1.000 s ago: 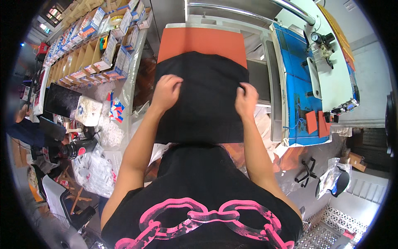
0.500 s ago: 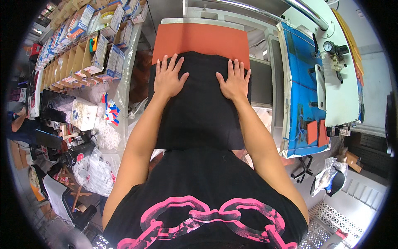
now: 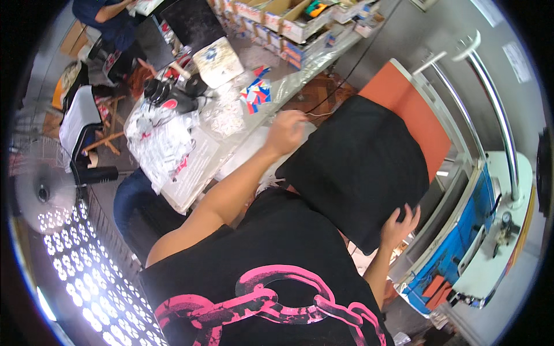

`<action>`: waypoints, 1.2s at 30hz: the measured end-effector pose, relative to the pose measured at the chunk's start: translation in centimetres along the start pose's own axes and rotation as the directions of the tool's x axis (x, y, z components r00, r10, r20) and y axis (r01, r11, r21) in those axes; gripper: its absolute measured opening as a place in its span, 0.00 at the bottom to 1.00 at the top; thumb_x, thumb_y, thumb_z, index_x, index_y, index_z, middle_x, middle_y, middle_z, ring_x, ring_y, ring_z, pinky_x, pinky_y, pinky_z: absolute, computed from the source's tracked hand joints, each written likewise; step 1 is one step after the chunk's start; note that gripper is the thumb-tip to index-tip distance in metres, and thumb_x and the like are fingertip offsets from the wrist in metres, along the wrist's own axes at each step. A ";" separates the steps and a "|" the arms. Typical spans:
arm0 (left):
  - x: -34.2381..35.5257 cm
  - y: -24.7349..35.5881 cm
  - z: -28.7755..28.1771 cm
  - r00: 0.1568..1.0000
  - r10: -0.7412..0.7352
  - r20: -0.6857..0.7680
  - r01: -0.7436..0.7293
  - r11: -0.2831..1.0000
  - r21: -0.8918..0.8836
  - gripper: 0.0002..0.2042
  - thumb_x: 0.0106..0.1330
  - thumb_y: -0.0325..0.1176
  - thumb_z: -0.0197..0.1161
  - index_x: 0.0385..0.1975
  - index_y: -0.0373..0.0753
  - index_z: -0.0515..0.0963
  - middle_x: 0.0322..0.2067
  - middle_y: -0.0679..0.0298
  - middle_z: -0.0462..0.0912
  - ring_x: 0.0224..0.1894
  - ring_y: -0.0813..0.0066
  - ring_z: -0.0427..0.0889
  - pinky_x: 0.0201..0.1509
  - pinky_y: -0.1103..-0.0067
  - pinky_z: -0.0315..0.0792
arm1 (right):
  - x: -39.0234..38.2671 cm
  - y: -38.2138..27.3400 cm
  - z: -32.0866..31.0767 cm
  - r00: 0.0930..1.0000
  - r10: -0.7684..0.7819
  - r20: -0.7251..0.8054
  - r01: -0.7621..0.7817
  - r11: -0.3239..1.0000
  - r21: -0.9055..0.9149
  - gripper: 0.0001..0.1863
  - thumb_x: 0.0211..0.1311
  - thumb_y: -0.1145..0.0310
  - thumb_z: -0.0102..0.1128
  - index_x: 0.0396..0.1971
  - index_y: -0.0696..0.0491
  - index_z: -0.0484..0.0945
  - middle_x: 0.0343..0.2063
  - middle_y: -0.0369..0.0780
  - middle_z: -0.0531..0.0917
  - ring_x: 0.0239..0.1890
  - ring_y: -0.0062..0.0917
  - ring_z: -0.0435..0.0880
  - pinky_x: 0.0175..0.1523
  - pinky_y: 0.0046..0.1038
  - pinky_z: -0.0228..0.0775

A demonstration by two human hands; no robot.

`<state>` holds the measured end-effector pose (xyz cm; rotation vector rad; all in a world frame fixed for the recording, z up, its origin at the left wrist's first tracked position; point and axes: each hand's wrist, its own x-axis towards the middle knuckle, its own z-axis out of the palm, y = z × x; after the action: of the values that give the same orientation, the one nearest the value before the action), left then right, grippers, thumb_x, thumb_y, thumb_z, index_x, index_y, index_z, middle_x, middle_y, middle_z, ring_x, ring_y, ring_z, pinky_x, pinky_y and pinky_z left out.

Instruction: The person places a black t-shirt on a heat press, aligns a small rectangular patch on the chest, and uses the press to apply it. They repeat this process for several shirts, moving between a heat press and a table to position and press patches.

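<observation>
A piece of black fabric [image 3: 363, 161] lies spread over an orange-red flat pad [image 3: 412, 106], whose far part stays uncovered. My left hand [image 3: 285, 134] is lifted off beside the fabric's left edge, slightly blurred, its fingers loosely bent with nothing in them. At the fabric's near right edge is my right hand [image 3: 398, 228], fingers spread and empty; whether the fingertips touch the cloth I cannot tell.
Chrome bars [image 3: 493, 106] rise behind the pad. To the right stands a blue-covered surface [image 3: 444, 254] with orange-red pieces [image 3: 437, 291] and a pressure gauge [image 3: 506, 217]. A plastic-covered table [image 3: 225, 121] on the left holds scraps, bags and boxes. A person [image 3: 107, 17] is at far left.
My view has swung to the left. Both hands have left their flat places on the fabric's far part: the left lifted to its left side, the right drew back to the near right edge.
</observation>
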<state>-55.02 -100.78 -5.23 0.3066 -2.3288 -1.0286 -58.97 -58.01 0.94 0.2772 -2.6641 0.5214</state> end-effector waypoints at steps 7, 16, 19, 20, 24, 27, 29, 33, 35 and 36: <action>-7.9 -15.3 -13.6 0.779 -0.579 -0.239 0.624 0.683 0.381 0.09 0.62 0.35 0.62 0.38 0.40 0.84 0.40 0.53 0.84 0.46 0.53 0.82 0.52 0.66 0.75 | -4.2 -3.9 0.7 0.989 0.035 0.146 -0.022 0.996 -0.089 0.22 0.63 0.66 0.57 0.56 0.57 0.75 0.66 0.52 0.65 0.69 0.48 0.62 0.71 0.49 0.51; -1.3 -18.9 -11.7 0.581 -0.751 -0.313 0.791 0.431 0.434 0.17 0.56 0.45 0.72 0.42 0.43 0.82 0.54 0.57 0.76 0.57 0.58 0.76 0.58 0.61 0.70 | -5.3 -3.5 3.2 0.990 -0.039 0.135 0.077 0.955 -0.288 0.25 0.66 0.63 0.49 0.62 0.53 0.70 0.66 0.48 0.67 0.70 0.44 0.61 0.73 0.47 0.48; -0.1 -17.7 -11.3 0.483 -0.818 -0.312 0.811 0.283 0.512 0.21 0.53 0.47 0.74 0.44 0.44 0.82 0.56 0.57 0.74 0.59 0.60 0.75 0.60 0.58 0.67 | -5.4 -3.6 3.3 0.990 -0.029 0.141 0.070 0.953 -0.295 0.25 0.65 0.64 0.50 0.62 0.53 0.71 0.66 0.48 0.68 0.70 0.44 0.61 0.73 0.47 0.48; -0.3 -18.0 -11.4 0.479 -0.819 -0.315 0.817 0.286 0.500 0.22 0.53 0.47 0.75 0.45 0.44 0.82 0.55 0.57 0.76 0.59 0.61 0.75 0.61 0.57 0.67 | -5.2 -3.5 3.3 0.990 -0.040 0.137 0.078 0.957 -0.280 0.25 0.65 0.64 0.50 0.62 0.53 0.71 0.66 0.48 0.68 0.70 0.44 0.61 0.73 0.47 0.48; -1.8 -21.2 -12.6 0.458 -0.833 -0.309 0.864 0.336 0.374 0.24 0.49 0.45 0.77 0.47 0.47 0.82 0.48 0.57 0.83 0.54 0.62 0.80 0.61 0.61 0.69 | -5.0 -3.8 3.1 0.990 -0.050 0.133 0.080 0.971 -0.227 0.26 0.63 0.65 0.51 0.62 0.53 0.71 0.66 0.48 0.68 0.70 0.45 0.61 0.73 0.47 0.48; -2.6 -22.0 -12.9 0.492 -0.780 -0.386 0.858 0.359 0.369 0.24 0.48 0.43 0.77 0.47 0.47 0.82 0.43 0.57 0.86 0.50 0.61 0.83 0.57 0.65 0.73 | -5.3 -3.2 2.8 0.990 -0.063 0.129 0.090 0.973 -0.214 0.26 0.62 0.66 0.52 0.61 0.53 0.72 0.65 0.48 0.69 0.69 0.46 0.62 0.72 0.47 0.49; -3.4 -23.6 -14.3 0.602 -0.670 -0.435 0.792 0.430 0.434 0.24 0.49 0.41 0.76 0.48 0.44 0.81 0.41 0.57 0.86 0.45 0.62 0.84 0.50 0.69 0.76 | -5.0 -3.5 2.9 0.991 -0.071 0.118 0.093 0.975 -0.200 0.26 0.62 0.65 0.53 0.60 0.54 0.73 0.65 0.48 0.69 0.69 0.47 0.63 0.72 0.48 0.50; -0.8 -17.5 -12.8 0.641 -0.663 -0.387 0.755 0.637 0.157 0.10 0.56 0.38 0.71 0.31 0.38 0.84 0.28 0.61 0.86 0.33 0.69 0.84 0.41 0.73 0.75 | -4.7 -3.8 1.6 0.995 0.075 0.067 -0.077 0.997 0.028 0.21 0.56 0.73 0.60 0.52 0.56 0.77 0.62 0.51 0.71 0.66 0.48 0.66 0.70 0.47 0.53; 0.4 -13.5 -10.9 0.752 -0.550 -0.362 0.630 0.762 0.152 0.09 0.57 0.35 0.71 0.31 0.36 0.83 0.25 0.62 0.84 0.29 0.71 0.81 0.38 0.74 0.74 | -3.4 -4.6 0.9 1.000 0.000 0.002 0.000 0.992 0.123 0.15 0.54 0.76 0.61 0.44 0.56 0.81 0.59 0.51 0.73 0.63 0.47 0.70 0.68 0.46 0.59; 0.1 -13.6 -10.8 0.768 -0.555 -0.321 0.611 0.785 0.104 0.08 0.59 0.33 0.70 0.31 0.35 0.83 0.26 0.63 0.83 0.29 0.73 0.80 0.37 0.75 0.74 | -2.0 -6.1 0.3 0.999 0.000 0.032 -0.004 0.990 0.140 0.13 0.53 0.77 0.61 0.40 0.56 0.82 0.57 0.50 0.75 0.61 0.46 0.72 0.66 0.43 0.62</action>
<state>-49.06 -116.61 -9.28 1.2505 -2.1130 -0.9343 -55.65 -63.50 1.75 0.3260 -2.6629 0.7115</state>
